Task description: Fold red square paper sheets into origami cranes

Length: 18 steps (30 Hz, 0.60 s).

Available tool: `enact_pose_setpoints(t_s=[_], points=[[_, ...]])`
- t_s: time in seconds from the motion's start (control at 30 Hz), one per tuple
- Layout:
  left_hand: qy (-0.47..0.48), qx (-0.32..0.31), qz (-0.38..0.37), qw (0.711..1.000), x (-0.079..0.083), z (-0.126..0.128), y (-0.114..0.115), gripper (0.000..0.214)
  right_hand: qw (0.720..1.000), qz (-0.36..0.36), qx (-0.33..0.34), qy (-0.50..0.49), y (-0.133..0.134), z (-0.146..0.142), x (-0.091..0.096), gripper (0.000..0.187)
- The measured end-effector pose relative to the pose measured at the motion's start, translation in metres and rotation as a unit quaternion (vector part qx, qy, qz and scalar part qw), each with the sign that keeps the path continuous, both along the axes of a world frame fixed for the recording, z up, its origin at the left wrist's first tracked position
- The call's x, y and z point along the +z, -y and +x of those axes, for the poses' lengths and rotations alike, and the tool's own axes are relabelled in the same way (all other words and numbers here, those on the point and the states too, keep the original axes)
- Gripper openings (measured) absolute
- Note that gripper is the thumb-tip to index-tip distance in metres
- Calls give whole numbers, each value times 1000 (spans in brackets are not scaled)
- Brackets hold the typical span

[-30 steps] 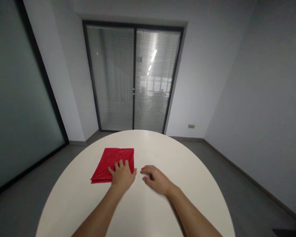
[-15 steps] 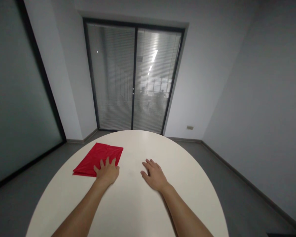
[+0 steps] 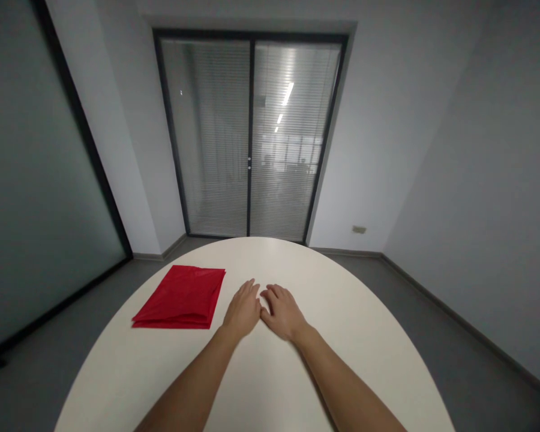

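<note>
Head view: folded red sheet [image 3: 177, 298] flat on the desk [image 3: 337, 285], left of both hands. Could slide or unfold if brushed — loose near-edge layers, nothing weighing them down. Left hand [image 3: 243, 310] and right hand [image 3: 285, 312] close together, fingers [image 3: 279, 291] relaxed, grasping nothing. Unlike half a second ago — left hand off the sheet, drawn in beside the right.
</note>
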<state>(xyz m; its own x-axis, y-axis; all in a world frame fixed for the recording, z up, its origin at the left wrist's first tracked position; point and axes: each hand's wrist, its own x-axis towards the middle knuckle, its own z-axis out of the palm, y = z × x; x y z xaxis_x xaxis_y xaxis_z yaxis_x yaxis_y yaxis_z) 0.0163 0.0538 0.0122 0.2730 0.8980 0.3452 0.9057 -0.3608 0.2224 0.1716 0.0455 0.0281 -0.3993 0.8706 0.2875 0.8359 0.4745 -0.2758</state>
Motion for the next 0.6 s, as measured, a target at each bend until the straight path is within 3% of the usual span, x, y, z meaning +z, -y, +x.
enact_pose_setpoints(t_s=[0.2,0.6], points=[[5,6,-21,1000,0,-14,15,44,997,-68,-19,12,8,6,-3,56],[-43,13,-56,997,4,-16,24,55,991,-102,-80,43,21,12,-1,74]])
